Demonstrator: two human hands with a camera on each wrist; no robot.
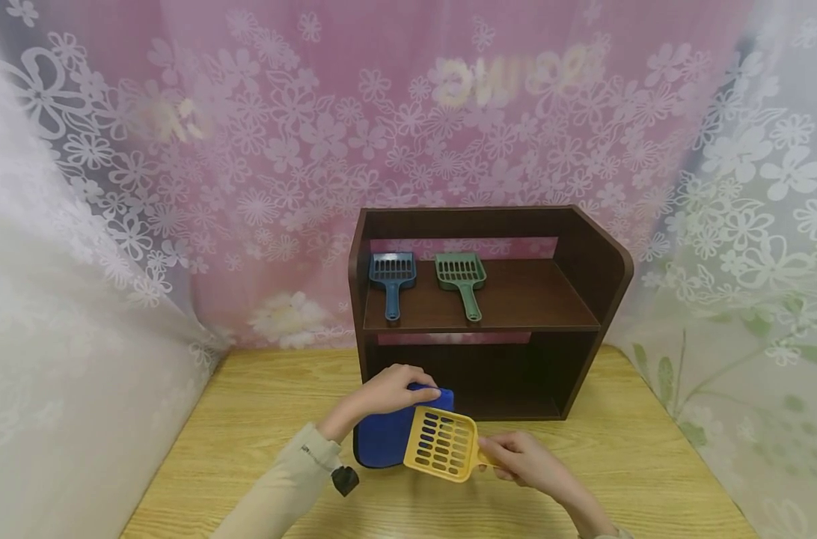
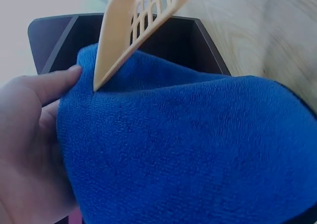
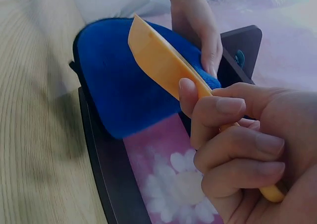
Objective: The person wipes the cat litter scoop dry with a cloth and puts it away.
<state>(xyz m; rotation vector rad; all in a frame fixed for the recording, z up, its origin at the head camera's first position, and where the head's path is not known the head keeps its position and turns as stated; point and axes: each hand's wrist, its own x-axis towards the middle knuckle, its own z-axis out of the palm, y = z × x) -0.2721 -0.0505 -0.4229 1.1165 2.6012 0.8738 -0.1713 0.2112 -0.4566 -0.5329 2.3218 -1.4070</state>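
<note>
My left hand (image 1: pixel 398 388) holds a blue plush cloth (image 1: pixel 384 438) with dark edging by its upper end. In the left wrist view, the thumb lies at the edge of the cloth (image 2: pixel 198 149) and the fingers pass behind it. My right hand (image 1: pixel 526 460) grips the handle of a yellow slotted litter scoop (image 1: pixel 442 443), its fingers curled round it in the right wrist view. The scoop's front edge overlaps the cloth there, and in the left wrist view a corner of the scoop (image 2: pixel 114 45) meets the cloth's surface.
A dark brown two-tier shelf (image 1: pixel 482 329) stands on the wooden table (image 1: pixel 280 389) just beyond the hands. On its upper board lie a blue litter scoop (image 1: pixel 392 281) and a green one (image 1: pixel 464 281), handles toward me. Flowered curtains (image 1: pixel 280 150) surround the table's back and sides.
</note>
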